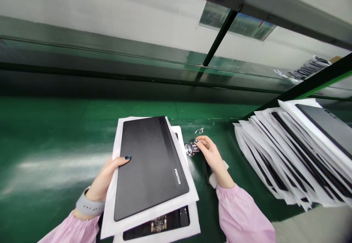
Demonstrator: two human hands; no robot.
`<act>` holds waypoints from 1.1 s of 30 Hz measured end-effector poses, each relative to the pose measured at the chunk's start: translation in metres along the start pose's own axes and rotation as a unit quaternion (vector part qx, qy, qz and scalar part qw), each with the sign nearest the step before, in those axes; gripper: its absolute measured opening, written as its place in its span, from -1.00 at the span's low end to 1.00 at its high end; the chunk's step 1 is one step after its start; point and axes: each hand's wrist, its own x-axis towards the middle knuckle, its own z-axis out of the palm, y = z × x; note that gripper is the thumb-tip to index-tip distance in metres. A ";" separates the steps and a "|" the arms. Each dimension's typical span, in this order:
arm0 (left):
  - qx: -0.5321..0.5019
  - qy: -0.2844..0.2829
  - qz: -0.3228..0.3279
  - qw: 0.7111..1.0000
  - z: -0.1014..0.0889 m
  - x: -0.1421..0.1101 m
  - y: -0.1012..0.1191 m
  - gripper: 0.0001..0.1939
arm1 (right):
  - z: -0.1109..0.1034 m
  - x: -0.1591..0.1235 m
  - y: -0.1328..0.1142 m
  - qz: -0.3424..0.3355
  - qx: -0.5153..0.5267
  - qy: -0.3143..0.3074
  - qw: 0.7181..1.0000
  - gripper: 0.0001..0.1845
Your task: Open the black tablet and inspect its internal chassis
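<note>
My left hand (111, 169) grips the left edge of a dark grey tablet (151, 166), thumb on top and the other fingers hidden underneath. The tablet's back faces up, with a camera at the top right and "POSITIVO" lettering; a white foam sheet (110, 213) lies under it. I hold it tilted above a second black tablet piece (172, 219), which shows some circuitry and rests on its own white sheet. To the right, my right hand (207, 151) pinches a small shiny silver object (191, 148), whose exact kind I cannot make out.
A leaning stack of tablets between white sheets (291, 155) stands on the right. Beneath my right wrist lie a thin black item (206, 171) and a white piece (213, 180). A small clear scrap (199, 130) lies on the green table (55, 144). A shelf beam (220, 1) crosses above.
</note>
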 end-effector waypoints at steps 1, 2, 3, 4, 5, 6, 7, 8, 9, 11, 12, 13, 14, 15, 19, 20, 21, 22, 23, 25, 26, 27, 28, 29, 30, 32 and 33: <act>-0.004 -0.001 0.000 1.000 0.000 0.000 0.000 -0.92 | 0.000 0.000 0.000 0.000 -0.001 -0.002 1.000 -0.54; -0.008 -0.001 -0.001 1.000 0.000 0.000 0.000 -0.91 | 0.000 0.000 0.000 0.000 -0.003 -0.005 1.000 -0.52; -0.010 -0.002 -0.002 1.000 0.000 0.000 0.000 -0.90 | 0.000 0.001 0.000 0.000 -0.005 -0.007 1.000 -0.52; -0.009 -0.003 -0.005 1.000 0.000 0.000 0.000 -0.90 | 0.000 0.000 -0.001 -0.001 -0.007 -0.007 1.000 -0.52; -0.005 -0.004 -0.008 1.000 -0.001 0.000 0.000 -0.90 | 0.000 0.000 -0.001 -0.003 -0.010 -0.005 1.000 -0.52; 0.002 -0.005 -0.011 1.000 -0.002 0.001 0.000 -0.91 | 0.000 0.000 -0.001 -0.004 -0.013 -0.002 1.000 -0.52; 0.007 -0.005 -0.013 1.000 -0.002 0.002 0.000 -0.91 | 0.000 -0.001 -0.001 -0.004 -0.016 0.000 1.000 -0.52; 0.010 -0.005 -0.014 1.000 -0.003 0.002 -0.001 -0.92 | 0.001 -0.001 -0.001 -0.004 -0.018 0.002 1.000 -0.52; 0.011 -0.006 -0.016 1.000 -0.004 0.002 -0.001 -0.92 | 0.001 -0.001 -0.002 -0.002 -0.020 0.002 1.000 -0.51; 0.008 -0.011 -0.017 1.000 -0.004 0.003 -0.001 -0.93 | 0.002 -0.002 -0.002 0.001 -0.022 0.001 1.000 -0.50; 0.006 -0.014 -0.015 1.000 -0.004 0.003 -0.001 -0.93 | 0.002 -0.002 -0.003 0.001 -0.023 0.001 1.000 -0.49; 0.005 -0.018 -0.013 1.000 -0.004 0.003 -0.001 -0.94 | 0.002 -0.001 -0.003 0.000 -0.023 0.001 1.000 -0.48; 0.004 -0.024 -0.012 1.000 -0.004 0.003 0.000 -0.93 | 0.002 -0.001 -0.004 -0.002 -0.022 0.002 1.000 -0.48; 0.003 -0.030 -0.012 0.999 -0.004 0.003 0.000 -0.91 | 0.002 -0.001 -0.005 -0.004 -0.022 0.003 1.000 -0.47; -0.001 -0.043 -0.015 0.999 -0.004 0.003 0.000 -0.83 | 0.002 -0.001 -0.005 -0.005 -0.023 -0.001 1.000 -0.46; -0.001 -0.043 -0.014 0.999 -0.004 0.003 0.000 -0.82 | 0.002 -0.001 -0.005 -0.003 -0.024 -0.001 1.000 -0.46; 0.000 -0.041 -0.011 0.999 -0.005 0.003 -0.001 -0.81 | 0.002 -0.001 -0.004 -0.002 -0.025 -0.001 1.000 -0.47; 0.000 -0.041 -0.007 0.999 -0.005 0.004 -0.001 -0.80 | 0.002 -0.001 -0.003 -0.002 -0.027 0.002 1.000 -0.48; 0.000 -0.042 -0.004 0.999 -0.004 0.004 -0.001 -0.78 | 0.002 -0.001 -0.002 -0.003 -0.028 0.005 1.000 -0.49; 0.001 -0.045 -0.002 0.999 -0.004 0.003 -0.001 -0.77 | 0.003 0.000 -0.001 -0.005 -0.029 0.012 0.999 -0.50; 0.000 -0.047 -0.003 0.999 -0.003 0.003 0.000 -0.77 | 0.003 0.000 0.000 -0.006 -0.030 0.012 0.999 -0.50; -0.003 -0.051 -0.004 0.999 -0.003 0.002 0.000 -0.77 | 0.003 0.000 0.000 -0.007 -0.031 0.011 0.999 -0.49; -0.006 -0.053 -0.005 0.999 -0.002 0.002 0.001 -0.76 | 0.002 0.000 0.000 -0.008 -0.033 0.008 0.999 -0.48; -0.008 -0.053 -0.005 0.999 -0.002 0.001 0.001 -0.74 | 0.002 0.001 0.000 -0.008 -0.036 0.005 0.999 -0.48; -0.009 -0.052 -0.004 0.999 -0.003 0.001 0.001 -0.73 | 0.001 0.001 -0.001 -0.009 -0.041 0.002 0.999 -0.47; -0.005 -0.058 -0.006 0.998 -0.004 0.002 0.000 -0.68 | 0.000 0.001 -0.001 -0.013 -0.052 -0.002 0.999 -0.48; -0.003 -0.063 -0.007 0.998 -0.005 0.003 -0.001 -0.67 | 0.000 0.001 -0.001 -0.016 -0.059 -0.003 0.998 -0.49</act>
